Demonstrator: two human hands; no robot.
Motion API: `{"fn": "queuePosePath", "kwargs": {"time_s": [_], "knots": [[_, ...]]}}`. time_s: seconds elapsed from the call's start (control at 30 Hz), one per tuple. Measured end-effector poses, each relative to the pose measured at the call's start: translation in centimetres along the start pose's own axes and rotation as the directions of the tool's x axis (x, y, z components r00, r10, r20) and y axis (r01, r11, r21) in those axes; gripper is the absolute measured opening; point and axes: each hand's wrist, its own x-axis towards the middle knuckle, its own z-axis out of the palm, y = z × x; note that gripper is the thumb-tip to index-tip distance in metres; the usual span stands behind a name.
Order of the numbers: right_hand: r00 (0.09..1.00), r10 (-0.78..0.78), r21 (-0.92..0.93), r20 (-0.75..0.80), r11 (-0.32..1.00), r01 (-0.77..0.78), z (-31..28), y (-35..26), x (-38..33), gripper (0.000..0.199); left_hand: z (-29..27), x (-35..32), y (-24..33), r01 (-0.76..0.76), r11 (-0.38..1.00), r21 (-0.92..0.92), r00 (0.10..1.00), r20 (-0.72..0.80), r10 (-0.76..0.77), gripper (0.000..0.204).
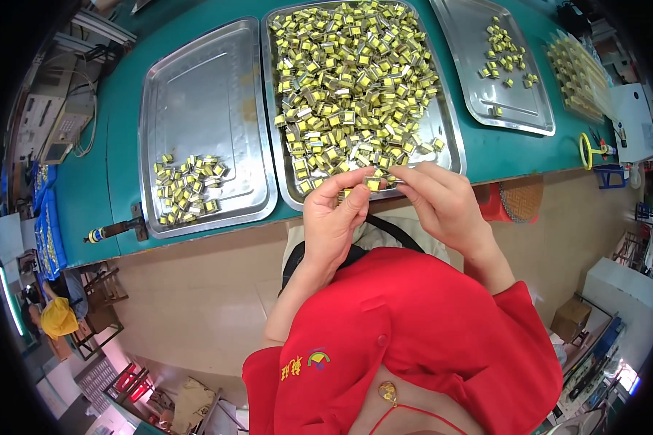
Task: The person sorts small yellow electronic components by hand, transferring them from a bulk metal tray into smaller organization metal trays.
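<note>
Just over the near edge of the middle metal tray (437,116), both my hands meet. My left hand (328,223) is closed, its thumb and forefinger pinching a small yellow-taped transformer (372,183). My right hand (446,206) pinches beside that part, fingertips at its right side. Something thin and dark shows at the right fingertips, too small to name. A heap of similar yellow-taped transformers (355,80) fills most of the middle tray. To the left, a second metal tray (196,94) carries a small group of transformers (187,190) in its near part.
A third metal tray (471,94) with scattered transformers lies right on the green table (116,159). Clear plastic trays (577,76) and a yellow ring (586,151) lie beyond. A handled tool (115,230) juts at the left edge. A red stool (492,206) stands below the table.
</note>
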Motion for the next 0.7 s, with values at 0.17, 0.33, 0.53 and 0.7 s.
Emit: {"fn": "queuePosePath", "kwargs": {"time_s": [0.17,0.33,0.53,0.7], "knots": [[0.998,0.059,-0.038,0.010,0.998,-0.058,0.3,0.1,0.2,0.020,0.0,-0.1,0.1,-0.004,0.999,0.034,1.000,0.005,0.003,0.025],[0.998,0.049,-0.040,0.038,0.998,-0.047,0.3,0.2,0.1,0.018,-0.2,-0.1,0.2,0.018,0.999,0.044,1.000,-0.021,-0.017,0.026],[0.972,0.233,0.251,-0.031,0.943,-0.218,0.5,1.0,0.5,0.026,-0.5,0.1,0.0,0.056,0.996,-0.064,0.998,0.032,-0.054,0.027],[0.974,0.224,0.553,0.014,0.810,-0.194,1.6,0.7,0.2,0.037,-0.4,0.0,0.0,0.134,0.974,-0.180,0.989,0.083,-0.121,0.028]]}}
